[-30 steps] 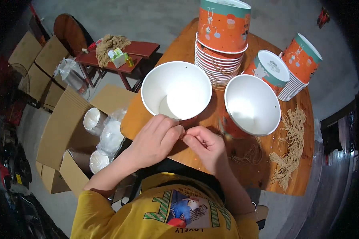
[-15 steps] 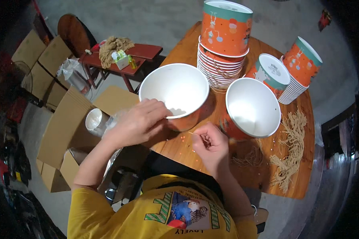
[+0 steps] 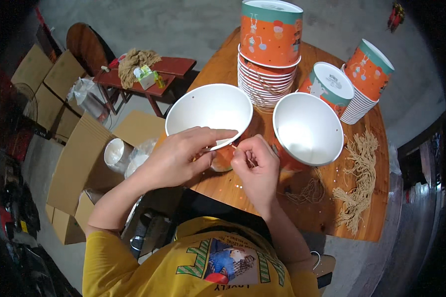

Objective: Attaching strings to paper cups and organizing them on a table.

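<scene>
A large paper bucket (image 3: 210, 106), white inside and orange outside, stands open end up on the table in front of me. My left hand (image 3: 183, 153) holds its near rim, index finger stretched along the inside and thumb outside. A small dark hole shows near its far left rim. My right hand (image 3: 256, 168) is closed in a pinch on a thin cord (image 3: 234, 146), its tip right at the bucket's near right rim. Most of the cord is hidden in the fingers. To the right, a second open bucket (image 3: 307, 128) stands apart, with a hole in its right side.
Behind stands a tall stack of nested buckets (image 3: 271, 39). Further right are an upturned bucket (image 3: 333, 81) and another stack (image 3: 366, 69). A bundle of tan cords (image 3: 362, 178) lies at the table's right. A cardboard box (image 3: 79, 173) and a red bench (image 3: 171, 64) are at left.
My right hand has raised the cord to the bucket's rim. My left hand has shifted right along the rim, its index finger now extended. The bucket appears turned, a hole now showing at its far left.
</scene>
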`<state>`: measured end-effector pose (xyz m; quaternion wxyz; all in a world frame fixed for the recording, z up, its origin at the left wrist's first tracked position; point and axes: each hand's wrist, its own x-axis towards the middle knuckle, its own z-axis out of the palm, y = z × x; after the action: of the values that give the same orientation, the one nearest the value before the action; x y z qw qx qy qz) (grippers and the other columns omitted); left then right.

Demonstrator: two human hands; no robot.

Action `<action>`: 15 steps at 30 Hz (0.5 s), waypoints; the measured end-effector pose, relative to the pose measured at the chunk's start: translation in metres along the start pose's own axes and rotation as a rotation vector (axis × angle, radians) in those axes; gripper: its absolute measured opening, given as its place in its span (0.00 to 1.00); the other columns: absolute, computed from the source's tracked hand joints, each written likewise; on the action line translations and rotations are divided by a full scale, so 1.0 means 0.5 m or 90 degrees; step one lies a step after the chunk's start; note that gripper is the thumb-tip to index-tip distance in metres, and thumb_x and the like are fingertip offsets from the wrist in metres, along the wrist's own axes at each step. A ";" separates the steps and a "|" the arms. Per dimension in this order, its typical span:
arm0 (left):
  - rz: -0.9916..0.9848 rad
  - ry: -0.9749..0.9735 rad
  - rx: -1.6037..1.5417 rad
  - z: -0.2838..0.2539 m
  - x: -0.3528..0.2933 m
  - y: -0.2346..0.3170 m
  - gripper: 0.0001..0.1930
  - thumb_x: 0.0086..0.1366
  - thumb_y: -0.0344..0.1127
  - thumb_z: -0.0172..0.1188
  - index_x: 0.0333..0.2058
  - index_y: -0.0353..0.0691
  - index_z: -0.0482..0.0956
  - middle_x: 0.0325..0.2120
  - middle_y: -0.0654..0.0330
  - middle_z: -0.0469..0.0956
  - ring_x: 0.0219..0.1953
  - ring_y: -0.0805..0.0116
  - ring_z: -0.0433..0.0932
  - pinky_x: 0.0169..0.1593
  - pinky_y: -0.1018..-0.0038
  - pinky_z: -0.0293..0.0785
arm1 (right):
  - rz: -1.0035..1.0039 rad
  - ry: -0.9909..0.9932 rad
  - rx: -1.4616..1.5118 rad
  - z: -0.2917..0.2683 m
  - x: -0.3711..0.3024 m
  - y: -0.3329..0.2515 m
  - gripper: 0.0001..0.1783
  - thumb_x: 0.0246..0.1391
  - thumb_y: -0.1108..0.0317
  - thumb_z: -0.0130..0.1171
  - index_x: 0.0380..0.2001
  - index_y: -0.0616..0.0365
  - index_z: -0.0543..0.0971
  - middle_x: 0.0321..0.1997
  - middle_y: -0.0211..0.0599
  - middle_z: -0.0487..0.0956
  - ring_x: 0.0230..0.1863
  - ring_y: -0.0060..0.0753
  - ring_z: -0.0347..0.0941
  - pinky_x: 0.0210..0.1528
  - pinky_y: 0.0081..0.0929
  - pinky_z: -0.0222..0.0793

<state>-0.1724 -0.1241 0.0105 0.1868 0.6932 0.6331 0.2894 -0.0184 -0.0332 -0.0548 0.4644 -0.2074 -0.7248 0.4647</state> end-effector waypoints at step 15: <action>-0.025 -0.064 -0.047 0.000 0.014 0.002 0.20 0.61 0.27 0.52 0.54 0.40 0.71 0.38 0.53 0.77 0.38 0.62 0.77 0.42 0.68 0.74 | -0.037 0.010 -0.096 0.001 -0.004 0.013 0.07 0.44 0.80 0.58 0.25 0.61 0.70 0.23 0.36 0.67 0.20 0.31 0.65 0.22 0.28 0.63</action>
<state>-0.1712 -0.1174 0.0122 0.2491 0.6870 0.6253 0.2738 -0.0186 -0.0319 -0.0615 0.4668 -0.2243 -0.7597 0.3933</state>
